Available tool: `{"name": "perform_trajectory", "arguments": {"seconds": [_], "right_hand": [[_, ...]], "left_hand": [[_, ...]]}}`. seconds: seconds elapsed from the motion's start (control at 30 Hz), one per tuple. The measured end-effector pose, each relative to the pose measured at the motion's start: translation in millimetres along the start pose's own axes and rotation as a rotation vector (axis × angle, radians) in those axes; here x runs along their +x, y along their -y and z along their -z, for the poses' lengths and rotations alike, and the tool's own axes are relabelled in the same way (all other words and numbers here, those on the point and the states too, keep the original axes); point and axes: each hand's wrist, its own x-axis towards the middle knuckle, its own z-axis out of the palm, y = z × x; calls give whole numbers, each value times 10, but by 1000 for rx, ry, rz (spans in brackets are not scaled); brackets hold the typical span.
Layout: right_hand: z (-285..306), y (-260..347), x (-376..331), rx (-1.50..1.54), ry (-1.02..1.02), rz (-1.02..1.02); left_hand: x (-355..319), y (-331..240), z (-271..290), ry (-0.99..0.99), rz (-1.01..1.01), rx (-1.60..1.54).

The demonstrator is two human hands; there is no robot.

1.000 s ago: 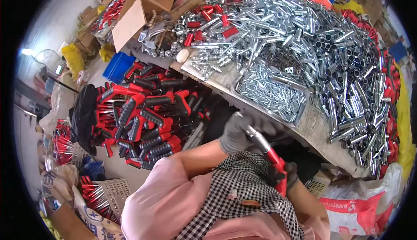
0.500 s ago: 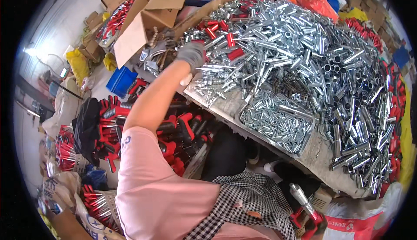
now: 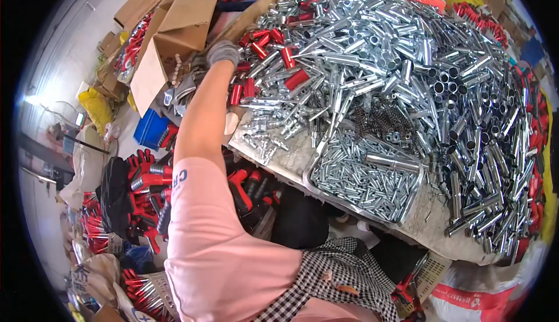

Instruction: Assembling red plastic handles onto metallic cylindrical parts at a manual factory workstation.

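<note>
My left hand (image 3: 223,53), in a grey glove, reaches to the far left edge of the heaped table. It is beside several red metal tubes (image 3: 259,51) and a wooden edge board (image 3: 241,24). Its fingers are turned away from me, so what they touch or hold is hidden. Silver tubes (image 3: 372,45) lie in a large pile right of the hand. Nearer me, a shallow metal tray (image 3: 307,176) contains small silver pins (image 3: 364,185), with dark springs (image 3: 384,118) at its far side. My right hand is out of view.
An open cardboard box (image 3: 189,22) stands just left of my hand. Red-and-black tool handles (image 3: 239,191) are heaped below the table's left edge, near a blue bin (image 3: 150,128). At the lower right are a beige basket (image 3: 434,275) and a white-and-red sack (image 3: 483,293).
My left hand has moved left, away from the silver tubes toward the box. The silver tube with a red handle, raised at the lower right earlier, no longer shows there. The view has shifted slightly.
</note>
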Motion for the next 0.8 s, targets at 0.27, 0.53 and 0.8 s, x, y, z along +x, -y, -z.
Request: {"name": "perform_trajectory", "arguments": {"seconds": [0.27,0.53,0.8], "right_hand": [[229,62,486,21,-14,187],[2538,-1728,-2287,165,-639,145],[2655,-1453,-1983,-36,-626,0]], "left_hand": [[707,-619,-269,141,-227,-371],[-826,-1177,-1523,983,-615,-574],[-1299,-441,-51,1036,-133,-1087]]}}
